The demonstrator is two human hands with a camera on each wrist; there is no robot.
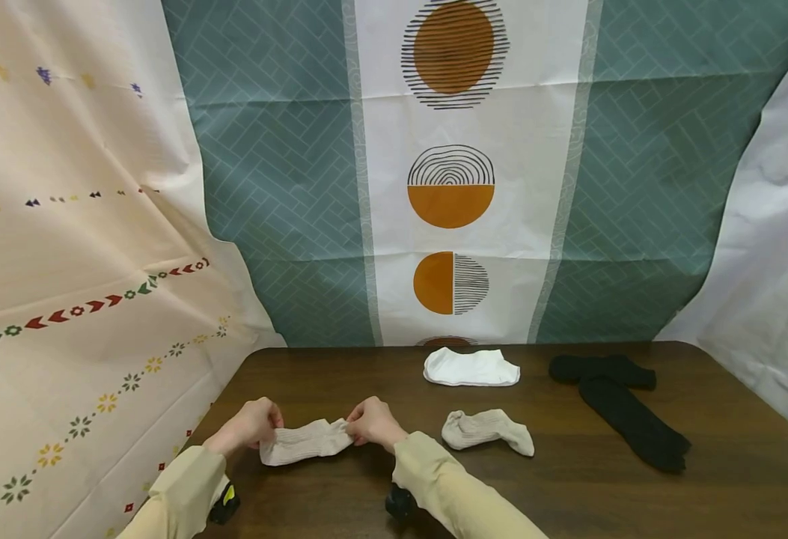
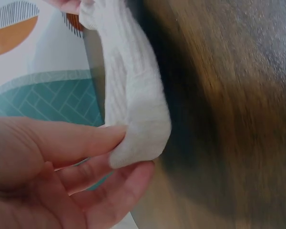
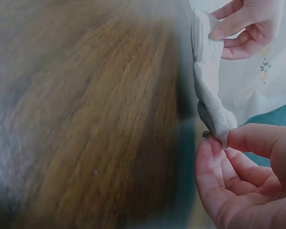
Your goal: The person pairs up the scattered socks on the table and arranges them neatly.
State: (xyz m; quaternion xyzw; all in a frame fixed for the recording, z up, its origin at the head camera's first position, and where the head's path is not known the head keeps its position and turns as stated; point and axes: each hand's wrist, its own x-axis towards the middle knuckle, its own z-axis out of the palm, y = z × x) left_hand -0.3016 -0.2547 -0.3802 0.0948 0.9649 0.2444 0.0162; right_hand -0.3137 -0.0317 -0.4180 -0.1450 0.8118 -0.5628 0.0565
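Observation:
A ribbed cream sock [image 1: 304, 442] stretches sideways between my two hands, just over the table's left part. My left hand [image 1: 254, 424] pinches one end of it between thumb and fingers; in the left wrist view that end of the sock [image 2: 145, 114] bends over the fingertips. At the other end, the thumb and fingers of my right hand [image 1: 375, 423] pinch the sock, and the right wrist view shows the narrow tip of the sock [image 3: 221, 126] between them. To the right of my right hand lies a similar cream sock [image 1: 486, 430], bent at the heel.
A white low-cut sock or pair [image 1: 471, 367] lies near the back of the brown wooden table [image 1: 340, 516]. On the right, black socks [image 1: 632, 423] lie crossed. A patterned curtain [image 1: 286, 187] hangs behind, with a cream cloth [image 1: 84, 262] on the left.

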